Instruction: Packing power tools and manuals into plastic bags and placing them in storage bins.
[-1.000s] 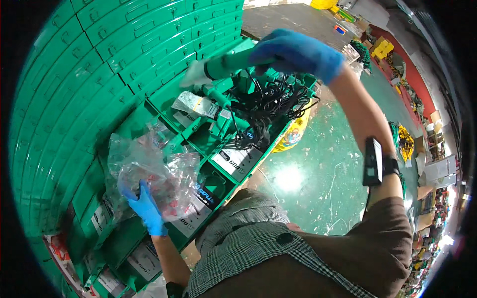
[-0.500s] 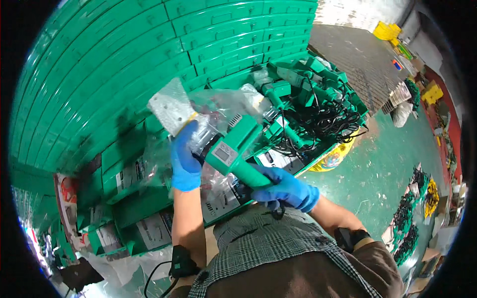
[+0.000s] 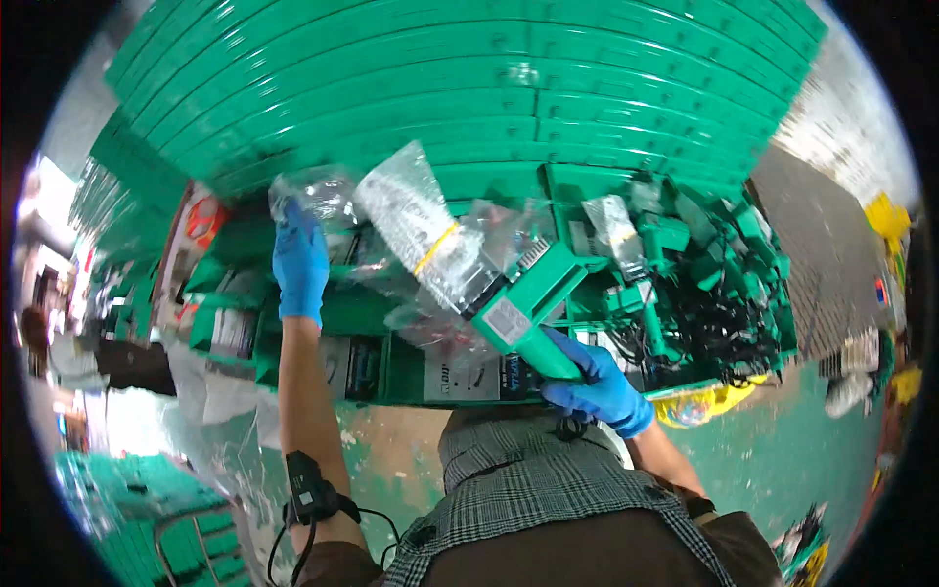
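My right hand (image 3: 602,386), in a blue glove, is wrapped round the handle of a green power tool (image 3: 528,308). The tool tilts up to the left. Its far end is covered in bubble wrap (image 3: 411,220) held by a yellow band. Out to the left, my gloved left hand (image 3: 300,262) pinches a clear plastic bag (image 3: 318,193) at its fingertips, apart from the tool. Beneath the hands are open green cases (image 3: 391,367) with printed boxes or sheets and more clear plastic inside.
At the right, a green case (image 3: 787,342) holds several similar tools (image 3: 665,235) and tangled black cords (image 3: 719,323). A tall stack of green cases (image 3: 469,88) rises behind. A yellow bag (image 3: 709,403) lies below the right-hand case, and a dark ribbed board (image 3: 822,259) stands beyond it.
My left hand has let go of the tool's wrapped end and moved left to the plastic bag. The right hand keeps the tool, which has turned about its handle. The view has swung left.
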Tool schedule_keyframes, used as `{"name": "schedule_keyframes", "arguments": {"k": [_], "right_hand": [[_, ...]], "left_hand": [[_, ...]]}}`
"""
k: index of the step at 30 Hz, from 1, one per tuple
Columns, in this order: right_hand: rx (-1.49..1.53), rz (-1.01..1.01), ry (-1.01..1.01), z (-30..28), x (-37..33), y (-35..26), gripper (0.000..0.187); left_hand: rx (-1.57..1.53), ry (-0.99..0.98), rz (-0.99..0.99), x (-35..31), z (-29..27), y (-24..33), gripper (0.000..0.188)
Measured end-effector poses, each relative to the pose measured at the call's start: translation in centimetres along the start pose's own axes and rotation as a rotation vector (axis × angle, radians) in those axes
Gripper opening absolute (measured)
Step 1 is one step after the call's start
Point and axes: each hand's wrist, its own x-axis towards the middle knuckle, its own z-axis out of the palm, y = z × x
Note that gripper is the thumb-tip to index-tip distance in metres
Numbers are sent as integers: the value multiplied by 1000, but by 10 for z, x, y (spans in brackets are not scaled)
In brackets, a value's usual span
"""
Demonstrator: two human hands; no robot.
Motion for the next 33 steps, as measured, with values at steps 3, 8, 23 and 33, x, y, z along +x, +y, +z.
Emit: {"name": "schedule_keyframes", "arguments": {"k": [3, 8, 23, 33], "right_hand": [[-234, -278, -29, -13, 15, 17, 61], [-121, 160, -1, 6, 28, -2, 62], [-491, -54, -191, 90, 38, 13, 67], [-453, 97, -437, 168, 47, -4, 61]], "left_hand": [[-19, -153, 54, -15, -31, 46, 49], [-166, -93, -239, -79, -76, 2, 45], [-155, -184, -484, -207, -132, -170, 45], [-126, -375, -326, -235, -189, -155, 78]]}}
